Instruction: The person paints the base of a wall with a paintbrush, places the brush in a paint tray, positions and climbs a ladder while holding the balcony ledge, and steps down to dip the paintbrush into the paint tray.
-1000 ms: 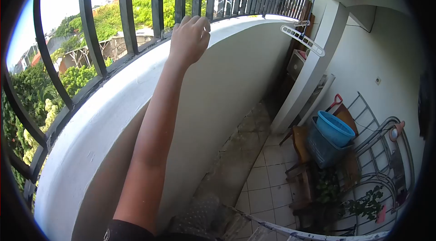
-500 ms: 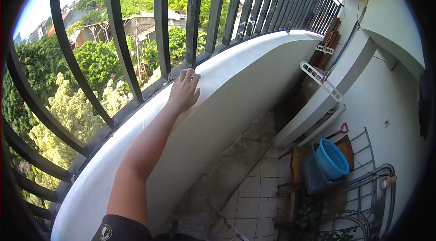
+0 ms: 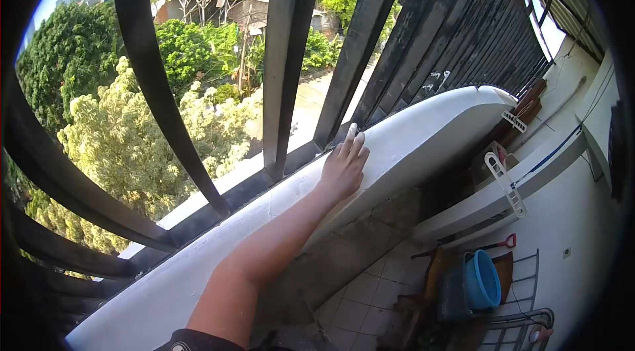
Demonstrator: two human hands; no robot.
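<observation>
My left hand (image 3: 344, 169) rests on top of the white curved parapet (image 3: 423, 116). Its fingers are stretched toward the bottom rail of the black metal railing (image 3: 289, 53), with one fingertip raised at the rail near the foot of a bar. The fingers look slightly apart, and I see no object held in them. The bare forearm crosses the parapet from a dark sleeve (image 3: 198, 341) at the bottom edge. My right hand is out of view.
Below the parapet is a tiled floor (image 3: 347, 314). To the right, a blue basket (image 3: 483, 278) sits by a dark bin (image 3: 453, 295), a red-handled tool (image 3: 509, 240) and a metal rack (image 3: 526, 278). A white perforated bracket (image 3: 506, 186) juts near the wall. Trees (image 3: 132, 146) stand beyond the bars.
The view has shifted and moved closer to the railing. My left hand appears further right and lower in the picture, still on the parapet by the rail, its fingers straighter than before.
</observation>
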